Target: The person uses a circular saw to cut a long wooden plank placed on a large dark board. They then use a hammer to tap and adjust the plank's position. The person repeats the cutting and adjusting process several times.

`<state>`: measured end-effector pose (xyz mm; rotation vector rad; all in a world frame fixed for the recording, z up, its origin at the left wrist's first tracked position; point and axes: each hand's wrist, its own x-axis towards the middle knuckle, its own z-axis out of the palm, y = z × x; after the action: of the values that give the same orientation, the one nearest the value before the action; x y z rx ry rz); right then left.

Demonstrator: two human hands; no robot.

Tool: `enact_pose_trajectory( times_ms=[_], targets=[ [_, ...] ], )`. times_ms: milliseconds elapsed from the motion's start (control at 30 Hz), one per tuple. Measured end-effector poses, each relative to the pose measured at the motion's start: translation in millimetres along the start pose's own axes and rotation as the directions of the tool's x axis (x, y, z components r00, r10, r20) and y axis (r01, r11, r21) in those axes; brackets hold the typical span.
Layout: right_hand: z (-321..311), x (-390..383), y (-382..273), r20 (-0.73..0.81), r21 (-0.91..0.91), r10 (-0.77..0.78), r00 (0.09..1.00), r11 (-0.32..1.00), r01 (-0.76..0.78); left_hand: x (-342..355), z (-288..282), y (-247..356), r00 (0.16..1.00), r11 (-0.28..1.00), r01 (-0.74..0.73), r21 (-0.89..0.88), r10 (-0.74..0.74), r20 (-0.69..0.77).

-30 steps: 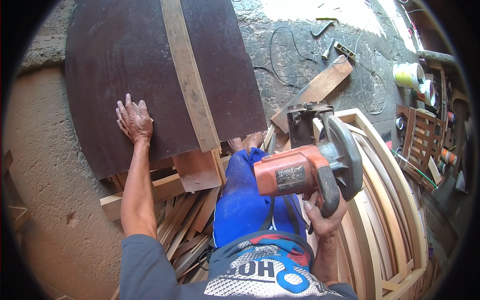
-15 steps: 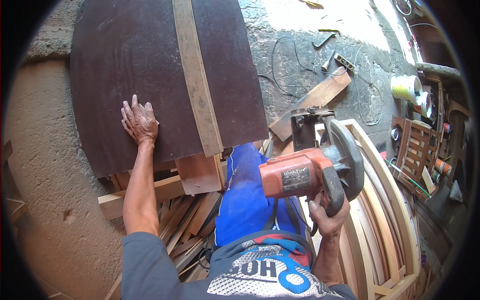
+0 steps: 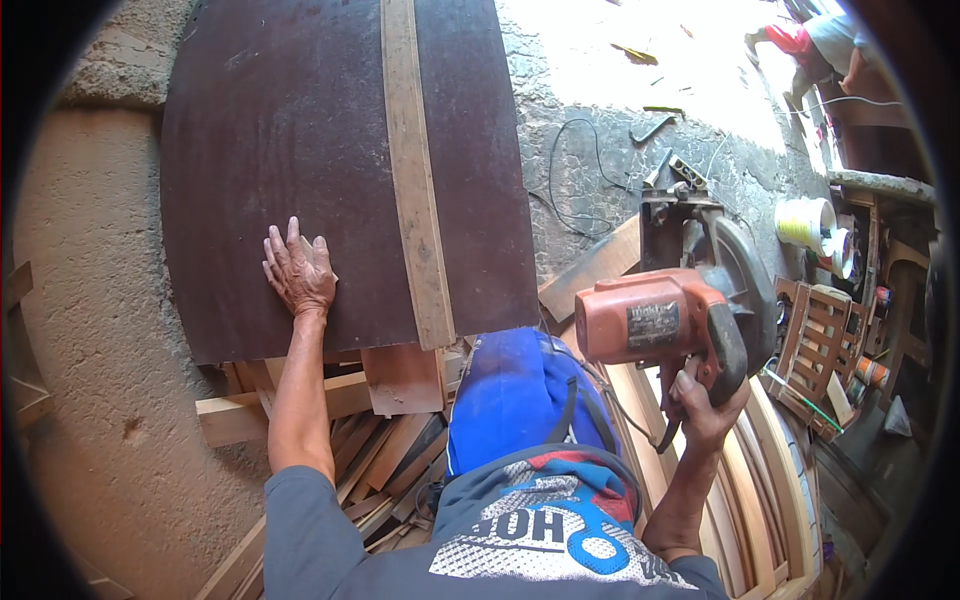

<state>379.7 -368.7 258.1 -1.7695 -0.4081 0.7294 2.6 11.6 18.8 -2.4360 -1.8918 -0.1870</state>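
Observation:
My left hand [image 3: 303,275] rests with its fingers spread on a dark brown board [image 3: 270,160]. A long, narrow wooden batten [image 3: 408,170] lies along the top of that board, to the right of the hand. My right hand [image 3: 708,405] is wrapped around the black rear handle of an orange circular saw [image 3: 640,318]. The saw is lifted clear of the board, off its right side. Its grey guard [image 3: 745,275] faces right, and the base plate points away from me. A reddish-brown wood piece [image 3: 404,380] sticks out from under the board's near edge.
Lumber offcuts [image 3: 400,455] are heaped below the board. Curved wooden frames [image 3: 765,470] stand at my right. On the floor beyond lie a plank [image 3: 600,265], a black cord [image 3: 553,165] and a hammer [image 3: 657,168]. White buckets [image 3: 805,222] sit farther right; another person [image 3: 830,50] is at the far right.
The saw in my right hand has shifted right and slightly nearer. My left hand stays flat on the board. The view has shifted, and another person now shows at the far right.

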Motion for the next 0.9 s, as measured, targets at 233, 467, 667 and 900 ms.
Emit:
enact_pose_trajectory(
  times_ms=[233, 467, 667, 900],
  targets=[
    [5, 103, -17, 0.100, -0.038, 0.025, 0.995, 0.999, -0.022, -2, -8, 4, 1.000, 1.000, 0.019, -0.019, -0.018, 0.017],
    [21, 206, -51, 0.251, -0.043, -0.067, 0.966, 0.996, 0.080, -1, -19, 9, 0.999, 1.000, 0.019, -0.016, -0.018, 0.033],
    [33, 275, -78, 0.212, -0.032, -0.143, 0.967, 0.988, 0.153, -1, -23, 11, 0.999, 0.999, 0.023, -0.038, -0.022, 0.037],
    [52, 336, -97, 0.268, -0.022, -0.167, 0.949, 0.983, 0.180, -1, -28, 14, 0.999, 0.998, 0.041, -0.057, -0.039, 0.036]
  ],
)
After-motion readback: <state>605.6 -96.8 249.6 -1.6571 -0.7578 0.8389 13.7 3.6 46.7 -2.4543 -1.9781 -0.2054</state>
